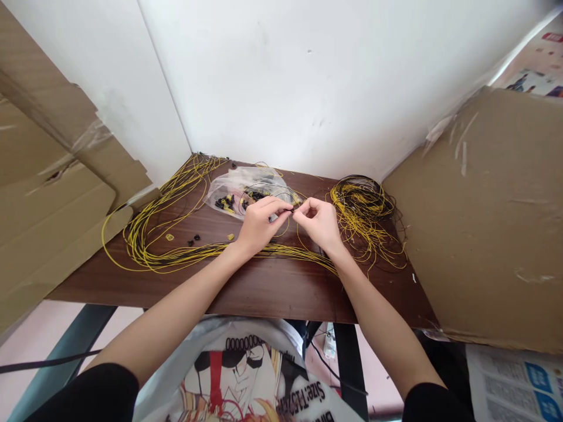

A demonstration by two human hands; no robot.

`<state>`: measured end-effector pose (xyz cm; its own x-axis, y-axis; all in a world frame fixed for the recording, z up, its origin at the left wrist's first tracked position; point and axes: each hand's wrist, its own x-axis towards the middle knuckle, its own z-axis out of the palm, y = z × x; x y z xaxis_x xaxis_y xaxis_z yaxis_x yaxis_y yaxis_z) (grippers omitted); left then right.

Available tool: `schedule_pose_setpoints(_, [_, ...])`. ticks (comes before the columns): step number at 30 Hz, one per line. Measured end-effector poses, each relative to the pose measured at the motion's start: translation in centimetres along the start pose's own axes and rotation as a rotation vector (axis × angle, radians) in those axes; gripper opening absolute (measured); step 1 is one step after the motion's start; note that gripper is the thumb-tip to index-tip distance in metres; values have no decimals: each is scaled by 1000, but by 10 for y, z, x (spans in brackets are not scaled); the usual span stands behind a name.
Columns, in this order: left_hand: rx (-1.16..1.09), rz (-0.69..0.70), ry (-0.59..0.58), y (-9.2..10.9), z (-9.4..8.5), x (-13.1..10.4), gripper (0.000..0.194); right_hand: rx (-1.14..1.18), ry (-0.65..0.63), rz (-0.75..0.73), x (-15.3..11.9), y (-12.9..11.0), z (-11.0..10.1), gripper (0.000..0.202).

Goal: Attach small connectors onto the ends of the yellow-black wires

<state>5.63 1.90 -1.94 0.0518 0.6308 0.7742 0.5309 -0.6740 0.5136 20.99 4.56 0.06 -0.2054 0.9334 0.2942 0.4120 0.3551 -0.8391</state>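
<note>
My left hand (263, 223) and my right hand (320, 224) meet over the middle of the table, both with thumb and fingers pinched. Between the fingertips is a small dark piece (292, 210), too small to make out, with thin wire at it. Loops of thin black and yellow wire curve around the hands. Just behind them lies a clear plastic bag (215, 186) holding small black and yellow parts (226, 203). Under my wrists runs a long bundle of yellow and black wires (176, 258).
A tangled coil of yellow and black wires (364, 202) lies at the right. Loose black parts (193, 240) and a yellow part (169, 237) rest on the brown table (272, 293). Cardboard sheets (492, 223) stand at both sides, with a white wall (281, 88) behind.
</note>
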Motion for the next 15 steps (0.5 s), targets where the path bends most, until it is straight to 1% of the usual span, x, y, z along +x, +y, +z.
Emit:
schedule_pose_setpoints(4, [35, 38, -1, -2, 1, -2, 10, -123, 27, -55, -3, -6, -1, 11])
schedule_pose_setpoints(8, [54, 93, -4, -5, 2, -3, 11, -135, 10, -26, -3, -6, 0, 11])
schedule_pose_setpoints(11, [42, 99, 5, -4, 3, -4, 10, -23, -23, 44, -1, -1, 0, 11])
schedule_pose_setpoints(15, [-6, 39, 37, -3, 2, -3, 9, 210, -97, 123, 3, 4, 0, 11])
